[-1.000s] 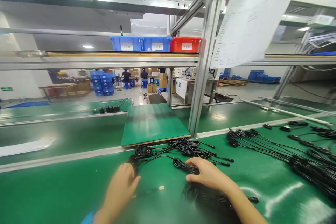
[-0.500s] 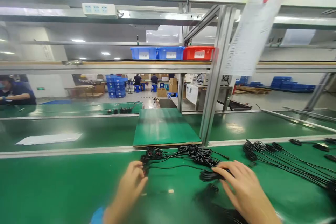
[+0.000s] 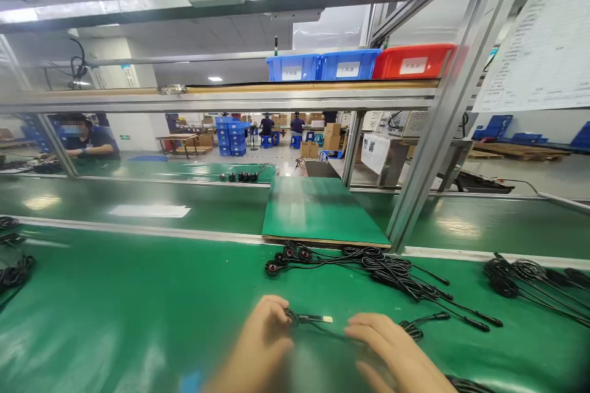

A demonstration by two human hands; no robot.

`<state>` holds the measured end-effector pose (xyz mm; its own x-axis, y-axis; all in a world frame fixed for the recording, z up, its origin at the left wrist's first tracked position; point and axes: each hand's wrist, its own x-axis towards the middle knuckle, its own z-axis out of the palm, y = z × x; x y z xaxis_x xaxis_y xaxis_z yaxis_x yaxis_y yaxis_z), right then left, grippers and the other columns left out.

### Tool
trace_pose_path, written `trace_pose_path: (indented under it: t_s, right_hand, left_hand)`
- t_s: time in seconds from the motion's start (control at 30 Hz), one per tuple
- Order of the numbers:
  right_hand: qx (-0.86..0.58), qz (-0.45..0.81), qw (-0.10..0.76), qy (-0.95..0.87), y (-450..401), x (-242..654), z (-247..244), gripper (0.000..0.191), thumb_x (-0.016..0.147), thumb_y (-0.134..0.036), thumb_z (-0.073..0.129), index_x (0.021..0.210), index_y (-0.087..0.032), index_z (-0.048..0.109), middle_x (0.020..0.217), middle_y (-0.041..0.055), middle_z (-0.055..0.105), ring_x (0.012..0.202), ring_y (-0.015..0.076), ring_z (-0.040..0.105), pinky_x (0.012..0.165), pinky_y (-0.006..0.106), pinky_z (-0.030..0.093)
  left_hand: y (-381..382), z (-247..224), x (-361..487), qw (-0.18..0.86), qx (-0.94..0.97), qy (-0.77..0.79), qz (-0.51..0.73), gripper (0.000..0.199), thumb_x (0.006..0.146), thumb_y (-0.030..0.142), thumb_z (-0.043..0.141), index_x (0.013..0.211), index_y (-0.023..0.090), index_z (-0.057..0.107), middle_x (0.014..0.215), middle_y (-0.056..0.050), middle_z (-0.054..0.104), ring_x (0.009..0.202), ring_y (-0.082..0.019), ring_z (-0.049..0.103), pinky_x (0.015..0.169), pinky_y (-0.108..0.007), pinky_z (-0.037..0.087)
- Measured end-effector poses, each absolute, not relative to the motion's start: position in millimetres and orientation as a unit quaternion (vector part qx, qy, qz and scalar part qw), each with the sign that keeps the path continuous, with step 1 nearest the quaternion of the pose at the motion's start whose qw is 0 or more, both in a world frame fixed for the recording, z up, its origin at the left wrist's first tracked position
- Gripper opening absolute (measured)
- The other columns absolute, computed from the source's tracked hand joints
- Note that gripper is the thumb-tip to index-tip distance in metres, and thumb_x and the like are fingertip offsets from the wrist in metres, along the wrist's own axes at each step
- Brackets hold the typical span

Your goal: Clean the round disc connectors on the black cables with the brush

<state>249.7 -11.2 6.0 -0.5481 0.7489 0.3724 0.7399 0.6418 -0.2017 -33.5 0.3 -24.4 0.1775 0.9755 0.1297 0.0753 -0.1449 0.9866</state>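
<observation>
My left hand (image 3: 265, 341), near the bottom centre, is closed on the small black round end of a cable (image 3: 291, 317). A black strip with a pale tip (image 3: 318, 319) sticks out to the right of its fingers. The thin cable runs rightward to my right hand (image 3: 391, 347), which is blurred; what its fingers hold, if anything, cannot be made out. Beyond both hands a bundle of black cables (image 3: 391, 269) lies on the green surface, its round ends with red centres at the left and its plugs at the right.
More black cables lie at the far right (image 3: 530, 276) and at the left edge (image 3: 16, 270). A raised green board (image 3: 320, 212) and a slanted metal post (image 3: 442, 110) stand behind the bundle. Blue bins (image 3: 348, 66) and a red bin (image 3: 412, 62) sit overhead. A person (image 3: 90, 138) sits back left.
The view has turned right and down slightly. The cable coil from under my right hand now lies with the bundle. My left hand has come nearer me and holds another cable end.
</observation>
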Motion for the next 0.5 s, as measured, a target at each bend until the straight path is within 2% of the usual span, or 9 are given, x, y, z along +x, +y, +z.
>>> trace_pose_path:
  t_s: [0.13,0.23,0.33,0.4,0.5]
  right_hand:
    - [-0.441,0.130,0.183,-0.869,12.6,183.7,8.5,0.041,0.085,-0.013,0.059,0.123,-0.026,0.057,0.121,0.0040,0.062,0.111,0.0224,0.057,0.097,0.037,0.047]
    - [-0.436,0.144,0.159,-0.874,23.5,168.2,-17.1,0.023,0.091,-0.015,0.054,0.109,-0.026,0.063,0.103,0.0028,0.066,0.096,0.0234,0.062,0.086,0.040,0.050]
    - [-0.409,0.127,0.197,-0.882,24.1,168.8,-43.2,0.017,0.097,-0.022,0.046,0.102,-0.027,0.062,0.092,0.0013,0.066,0.086,0.0210,0.064,0.078,0.035,0.051]
    - [-0.389,0.114,0.239,-0.882,21.7,171.7,-55.7,0.019,0.099,-0.024,0.043,0.107,-0.027,0.060,0.092,0.0014,0.066,0.083,0.0187,0.065,0.075,0.031,0.052]
    - [-0.380,0.091,0.267,-0.881,18.6,173.2,-67.8,0.021,0.098,-0.026,0.045,0.114,-0.030,0.058,0.091,0.0004,0.068,0.076,0.0169,0.067,0.069,0.025,0.054]
  left_hand:
    - [1.2,-29.6,-28.8,0.565,0.511,0.422,0.493,0.039,0.064,0.010,0.071,0.098,0.021,0.055,0.115,-0.008,0.058,0.107,-0.024,0.059,0.093,-0.035,0.045]
    - [-0.6,-30.4,-31.7,0.602,0.485,0.398,0.493,0.047,0.064,0.012,0.076,0.105,0.021,0.054,0.115,-0.010,0.061,0.111,-0.025,0.058,0.095,-0.035,0.044]
    - [0.1,-28.5,-35.5,0.629,0.458,0.381,0.500,0.049,0.064,0.016,0.082,0.105,0.021,0.056,0.119,-0.012,0.061,0.115,-0.026,0.057,0.096,-0.036,0.044]
    - [2.2,-27.9,-36.9,0.649,0.429,0.371,0.507,0.053,0.061,0.020,0.086,0.105,0.021,0.057,0.121,-0.012,0.061,0.115,-0.027,0.058,0.097,-0.036,0.044]
    - [5.5,-28.8,-38.4,0.680,0.390,0.356,0.509,0.058,0.057,0.026,0.091,0.106,0.021,0.060,0.113,-0.011,0.065,0.110,-0.026,0.060,0.097,-0.036,0.044]
